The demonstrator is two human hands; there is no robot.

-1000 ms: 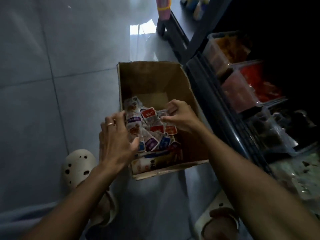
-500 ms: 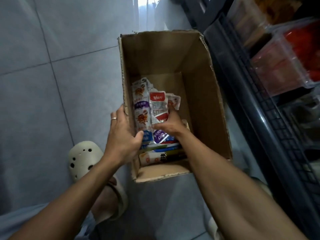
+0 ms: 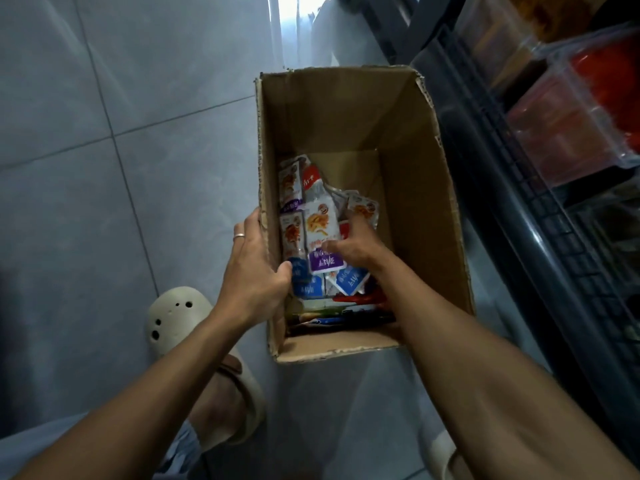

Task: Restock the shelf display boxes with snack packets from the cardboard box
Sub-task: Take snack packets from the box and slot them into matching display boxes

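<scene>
An open cardboard box (image 3: pixel 408 161) stands on the tiled floor. Inside it lie several small snack packets (image 3: pixel 320 223), white with orange pictures and blue or purple bands. My left hand (image 3: pixel 254 268) curls over the box's left wall, thumb inside against the packets' left side. My right hand (image 3: pixel 353 242) is inside the box, fingers and thumb curled around the bunch of packets from the right. Clear plastic display boxes (image 3: pixel 568 129) with red and orange packets sit on the dark shelf at the right.
A dark metal shelf rack (image 3: pixel 512 216) runs along the right, close to the box. My cream perforated clog (image 3: pixel 173 317) is on the grey floor tiles at the left. More flat packets (image 3: pixel 339 315) lie at the box's near end.
The packets, held up a second ago, have gone down deep in the box, my hands with them. The view has tilted down and closer.
</scene>
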